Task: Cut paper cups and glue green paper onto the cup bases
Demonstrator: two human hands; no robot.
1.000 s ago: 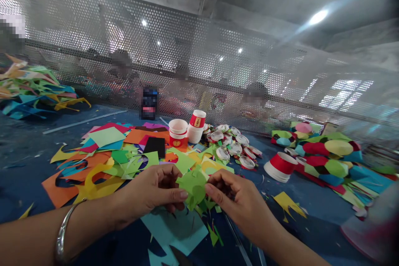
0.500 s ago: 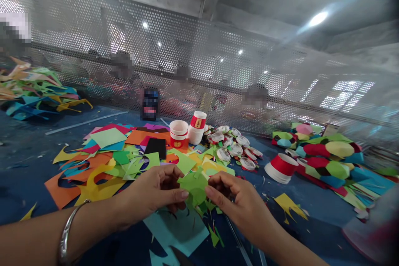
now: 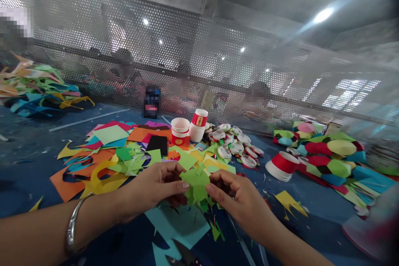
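Note:
A piece of light green paper (image 3: 196, 185), roughly round with notched edges, is held up between both hands. My left hand (image 3: 166, 185) pinches its left edge between thumb and fingers; a silver bangle circles that wrist. On the opposite edge, my right hand (image 3: 229, 189) grips the paper with thumb and curled fingers. Beneath the hands lies a light blue sheet (image 3: 181, 224), with small green scraps (image 3: 215, 229) beside it. Dark scissor blades (image 3: 183, 254) show at the bottom edge, partly cut off by the frame.
Coloured paper sheets and offcuts (image 3: 107, 176) spread on the left. Paper cups (image 3: 180, 133) stand behind, beside a pile of ring-shaped pieces (image 3: 237, 146). A red and white cup stack (image 3: 283, 165) and colourful paper shapes (image 3: 330, 162) sit right. Perforated metal panels (image 3: 174, 50) rise behind the table.
Both hands keep hold of the green paper, which has tilted slightly. More of the scissors shows at the bottom edge. The camera view has shifted a little.

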